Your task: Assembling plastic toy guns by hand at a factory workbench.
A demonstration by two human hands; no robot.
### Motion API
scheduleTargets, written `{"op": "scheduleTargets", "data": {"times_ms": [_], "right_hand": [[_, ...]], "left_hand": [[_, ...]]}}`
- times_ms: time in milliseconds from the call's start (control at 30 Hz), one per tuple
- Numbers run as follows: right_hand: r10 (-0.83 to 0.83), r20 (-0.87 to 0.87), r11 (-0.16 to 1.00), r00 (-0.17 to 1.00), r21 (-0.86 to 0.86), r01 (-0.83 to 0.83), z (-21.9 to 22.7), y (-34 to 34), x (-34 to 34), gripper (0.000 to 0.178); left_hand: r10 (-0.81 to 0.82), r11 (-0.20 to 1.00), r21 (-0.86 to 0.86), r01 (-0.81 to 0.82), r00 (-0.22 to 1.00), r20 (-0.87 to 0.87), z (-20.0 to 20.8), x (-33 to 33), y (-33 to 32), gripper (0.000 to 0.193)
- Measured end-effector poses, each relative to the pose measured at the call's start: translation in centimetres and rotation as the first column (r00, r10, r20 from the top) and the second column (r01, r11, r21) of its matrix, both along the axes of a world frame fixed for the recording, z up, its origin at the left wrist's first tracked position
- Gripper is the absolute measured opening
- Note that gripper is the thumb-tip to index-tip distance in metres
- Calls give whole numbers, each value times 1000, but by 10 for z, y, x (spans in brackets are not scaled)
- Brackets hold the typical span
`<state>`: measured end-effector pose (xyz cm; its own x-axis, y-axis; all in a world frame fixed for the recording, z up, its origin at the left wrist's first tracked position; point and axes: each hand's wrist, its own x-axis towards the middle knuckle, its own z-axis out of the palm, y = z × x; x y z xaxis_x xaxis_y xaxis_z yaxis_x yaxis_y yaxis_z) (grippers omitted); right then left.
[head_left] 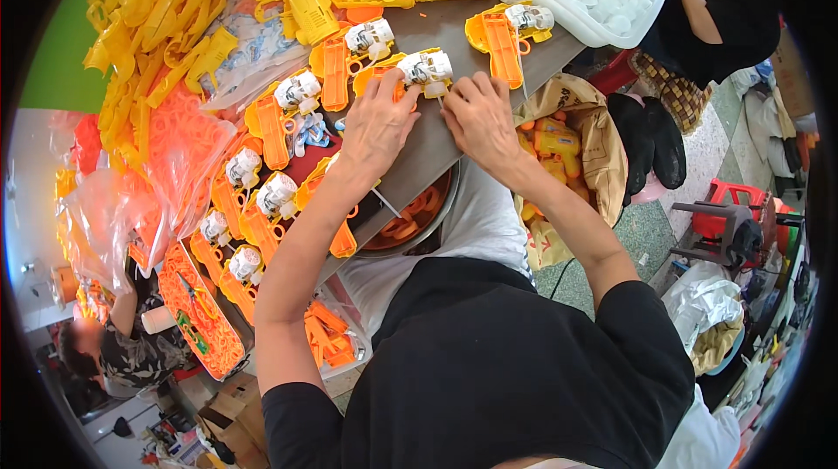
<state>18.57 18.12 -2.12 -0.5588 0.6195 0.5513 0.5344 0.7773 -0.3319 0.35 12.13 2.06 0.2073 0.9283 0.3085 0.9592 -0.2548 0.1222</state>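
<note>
Black short-sleeved T-shirt (pixel 524 356), light grey trousers (pixel 484 216).
Shirt front plain; sleeves (pixel 646 321) end above elbows; forearms (pixel 314 260), hands (pixel 381 124) bare; trouser fabric loose, creased.

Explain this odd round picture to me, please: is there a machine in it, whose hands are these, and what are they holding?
No machine is at work here: the left hand and right hand are a person's own, bare. The single picture comes from a wide camera on that person's head, so you look down on their black shirt, and edges bend. On the grey table lie orange-and-yellow toy guns with white cylinders, a heap of yellow shells and a white tub of cloudy pieces. The left fingers touch one toy gun; the right fingertips are beside its cylinder, but whether they grip it is unclear.
</note>
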Motion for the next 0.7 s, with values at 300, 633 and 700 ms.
{"op": "scheduleTargets", "data": {"times_ms": [300,633,700], "right_hand": [[93,-282,929,955,-320,-185,20,23,26,16],[48,-11,999,999,2,-48,-1,-4,3,13],[225,7,961,974,-169,-221,1,-17,6,15]], "left_hand": [[-10,1000,3,10,1000,10,-1,-1,-2,41],[-2,1000,-20,2,1000,22,1,1,1,39],[17,999,-39,-16,999,34,0,-1,-3,38]]}}
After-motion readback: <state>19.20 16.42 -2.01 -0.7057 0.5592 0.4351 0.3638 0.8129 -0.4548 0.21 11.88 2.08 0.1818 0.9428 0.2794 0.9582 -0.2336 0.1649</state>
